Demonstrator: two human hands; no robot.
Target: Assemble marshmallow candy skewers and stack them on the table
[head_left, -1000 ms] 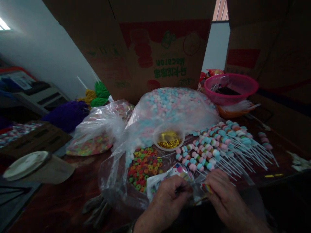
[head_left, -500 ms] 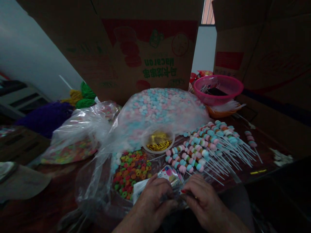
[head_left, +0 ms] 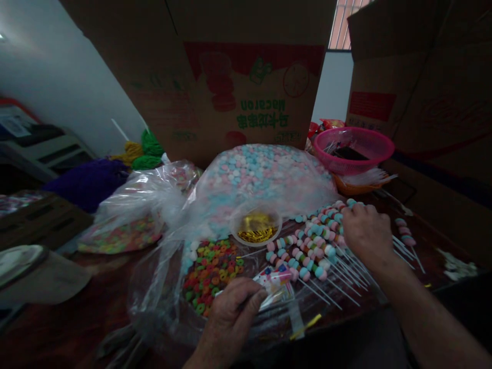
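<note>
Head view: left hand (head_left: 230, 315) sits low at the near table edge, thumb and fingers pinched together on a clear printed candy wrapper (head_left: 274, 284), whose long axis runs roughly sideways toward the skewers. Right hand (head_left: 365, 236) is out over the pastel candy skewers (head_left: 311, 251), fingers curled down and close together at the far end of the group. The hand hides the fingertips, so cannot tell if they pinch a skewer. Skewers lie side by side on the dark wooden table (head_left: 96, 307), candy ends to upper left, white sticks angling to lower right. Right hand is the nearer one to them. Just behind the wrapper: a bag of ring-shaped candies (head_left: 209, 277) and a cup of gold twist ties (head_left: 255, 228). Farther back: a large bag of pastel candies (head_left: 261, 174) and a pink plastic basket (head_left: 353, 151).
</note>
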